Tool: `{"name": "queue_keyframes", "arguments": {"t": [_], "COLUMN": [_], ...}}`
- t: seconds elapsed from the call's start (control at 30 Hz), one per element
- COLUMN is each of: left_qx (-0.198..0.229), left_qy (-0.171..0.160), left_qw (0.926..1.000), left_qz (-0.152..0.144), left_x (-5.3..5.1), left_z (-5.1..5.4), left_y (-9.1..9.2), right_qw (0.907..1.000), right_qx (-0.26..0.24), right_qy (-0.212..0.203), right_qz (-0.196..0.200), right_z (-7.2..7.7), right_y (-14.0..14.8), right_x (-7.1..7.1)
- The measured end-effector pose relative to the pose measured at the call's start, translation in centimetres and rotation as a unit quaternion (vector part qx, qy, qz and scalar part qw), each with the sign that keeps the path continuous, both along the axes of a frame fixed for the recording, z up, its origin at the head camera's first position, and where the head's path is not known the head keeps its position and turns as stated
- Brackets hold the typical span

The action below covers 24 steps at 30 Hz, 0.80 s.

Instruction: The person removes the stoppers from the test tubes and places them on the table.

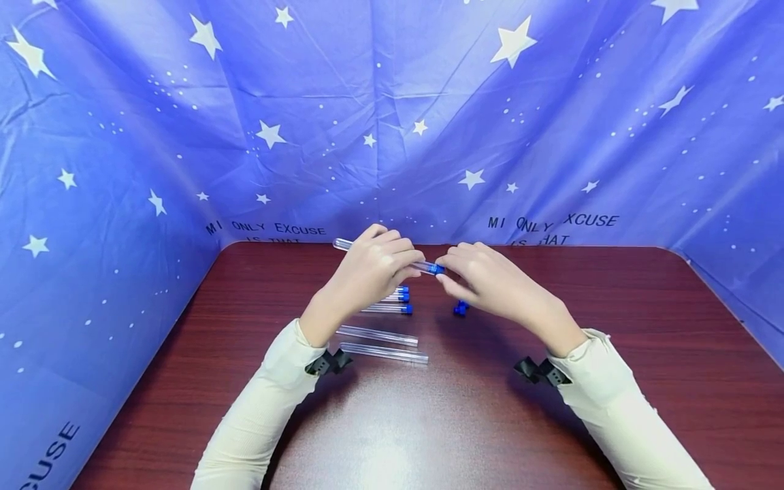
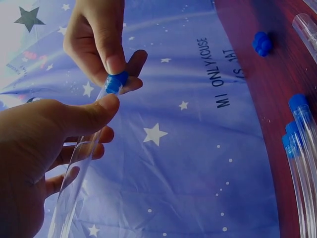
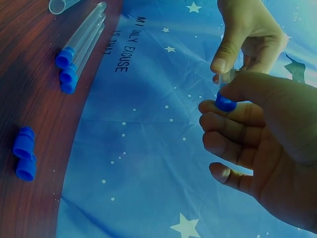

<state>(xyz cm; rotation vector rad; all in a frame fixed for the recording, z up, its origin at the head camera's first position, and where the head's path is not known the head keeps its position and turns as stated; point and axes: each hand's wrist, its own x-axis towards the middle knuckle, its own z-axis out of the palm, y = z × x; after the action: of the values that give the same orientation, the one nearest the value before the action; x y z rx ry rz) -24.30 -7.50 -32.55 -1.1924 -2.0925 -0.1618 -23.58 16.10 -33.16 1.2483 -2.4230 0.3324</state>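
Note:
My left hand (image 1: 375, 267) grips a clear test tube (image 2: 74, 183) above the far part of the table, thumb and fingers around it near the mouth end. At that end sits a blue cap (image 2: 117, 81), which my right hand (image 1: 486, 278) pinches between thumb and fingers. In the right wrist view the same cap (image 3: 225, 103) is at the tube's mouth; how deep it sits I cannot tell. Below my left hand lie several capped tubes (image 1: 392, 309). Nearer to me are two tubes without caps (image 1: 386, 353). Beside my right hand rest loose blue caps (image 1: 461, 309).
The dark red wooden table (image 1: 392, 422) reaches back to a blue curtain (image 1: 343, 163) with white stars and black lettering, which also hangs at both sides. A small black camera (image 1: 331, 362) sits at my left wrist, another black camera (image 1: 542, 371) at my right.

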Motion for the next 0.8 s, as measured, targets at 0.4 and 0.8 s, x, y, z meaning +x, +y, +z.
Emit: {"name": "queue_keyframes", "arguments": {"t": [0.4, 0.8], "left_qx": [0.011, -0.002], "left_qy": [0.005, -0.016], "left_qw": [0.9999, 0.9998], "left_qz": [-0.008, 0.012], "left_x": [-0.1, -0.1], "left_z": [-0.2, -0.6], "left_y": [0.2, 0.2], "right_qw": [0.9998, 0.9945], "right_qx": [0.006, 0.018], "right_qy": [-0.011, 0.100], "right_qz": [-0.017, -0.022], "right_z": [0.1, -0.9], "right_y": [0.0, -0.4], "right_x": [0.1, -0.2]}}
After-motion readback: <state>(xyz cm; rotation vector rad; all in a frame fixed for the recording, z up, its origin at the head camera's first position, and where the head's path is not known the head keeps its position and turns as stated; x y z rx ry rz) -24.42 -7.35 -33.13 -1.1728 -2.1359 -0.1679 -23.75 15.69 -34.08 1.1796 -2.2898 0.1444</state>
